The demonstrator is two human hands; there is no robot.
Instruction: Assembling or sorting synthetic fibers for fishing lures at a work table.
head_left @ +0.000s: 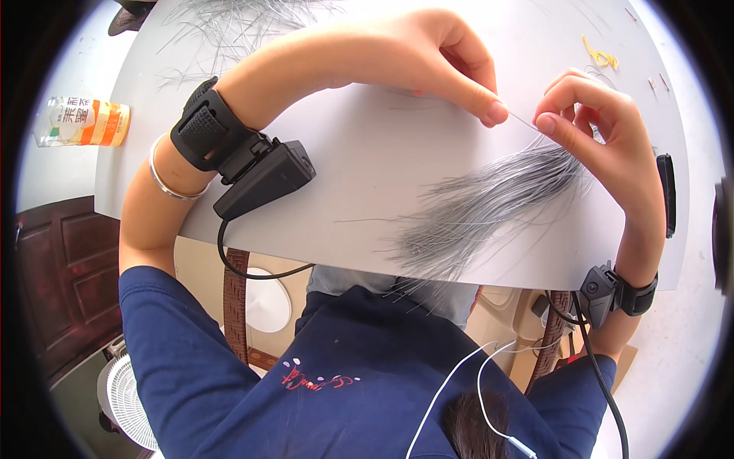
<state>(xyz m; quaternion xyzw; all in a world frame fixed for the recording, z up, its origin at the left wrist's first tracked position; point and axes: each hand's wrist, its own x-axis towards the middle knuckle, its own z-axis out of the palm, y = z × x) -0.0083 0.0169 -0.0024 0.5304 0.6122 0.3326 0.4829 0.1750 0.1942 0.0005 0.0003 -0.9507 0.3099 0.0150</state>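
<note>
A thick bundle of thin grey wires [501, 203] lies fanned out on the white table, its loose ends hanging over the near edge. My left hand [440, 65] arches over from the left, thumb and finger pinched on one end of a single thin wire [522, 121]. Across a small gap, my right hand [600, 126] pinches the same wire between thumb and forefinger. The gathered end of the bundle passes beneath my right hand, where its fingers partly hide it. Whether the right palm also holds the bundle cannot be seen.
Loose grey wires [237, 27] are scattered along the far left of the table [344, 168]. A yellow tangle [600, 55] lies at the far right, and a flat black object [666, 195] by the right edge. An orange-labelled bottle [82, 122] is at the left. Cables run from both wrist devices.
</note>
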